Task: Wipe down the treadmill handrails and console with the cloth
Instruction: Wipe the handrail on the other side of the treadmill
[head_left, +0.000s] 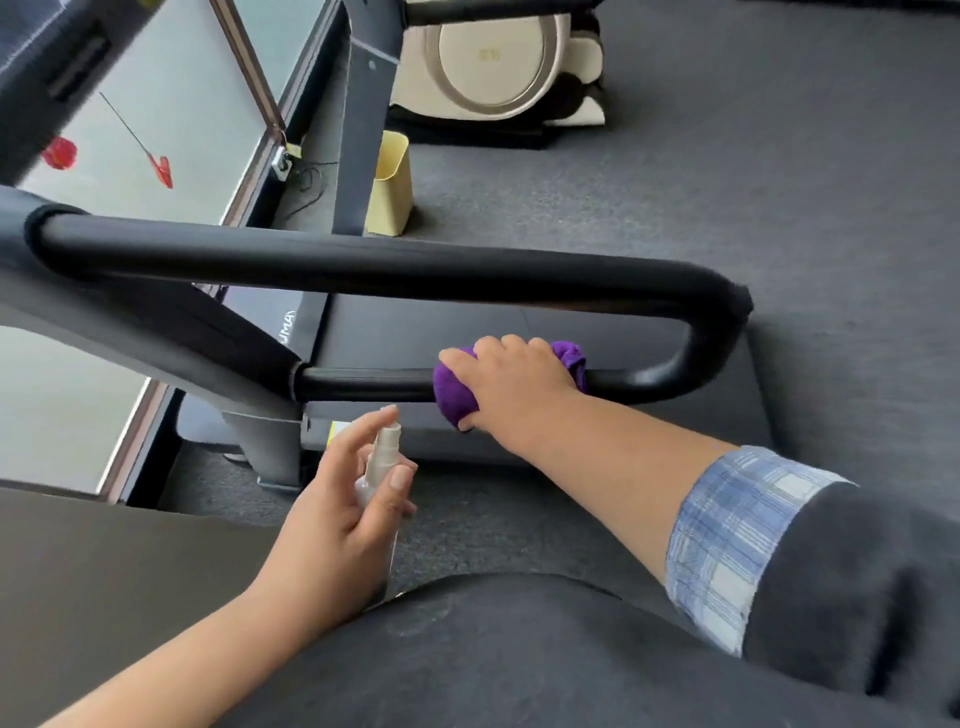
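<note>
A black padded treadmill handrail (363, 265) runs across the view and loops back at the right into a lower bar (358, 383). My right hand (511, 382) presses a purple cloth (452, 397) wrapped around that lower bar, near its middle. My left hand (348, 506) holds a small clear spray bottle (382, 457) upright just below and left of the cloth, index finger raised near its white nozzle. The console is out of view.
The treadmill deck (571, 332) lies under the rail on grey carpet (779, 182). A yellow bin (389, 184) stands by the grey upright post (363, 114). A cream exercise machine (493, 57) sits at the back. A window (156, 119) is at the left.
</note>
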